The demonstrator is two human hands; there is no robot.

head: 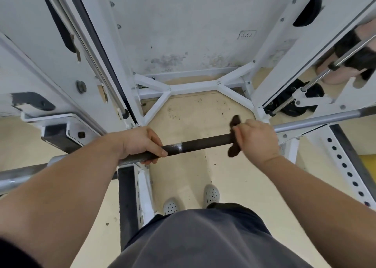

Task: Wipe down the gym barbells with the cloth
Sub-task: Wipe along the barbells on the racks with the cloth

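Observation:
A barbell (203,143) runs across the view at waist height, dark and knurled in the middle, bare silver toward both ends. My left hand (140,143) is wrapped around the bar left of centre. My right hand (256,141) grips the bar further right with a dark brown cloth (234,137) folded around the bar under its fingers; cloth ends stick out above and below the bar.
A white rack frame (193,86) surrounds me, with uprights left and right and a perforated post (345,166) at the right. Black weight plates (293,103) lie on the floor at the back right. My feet in white clogs (211,192) stand below the bar.

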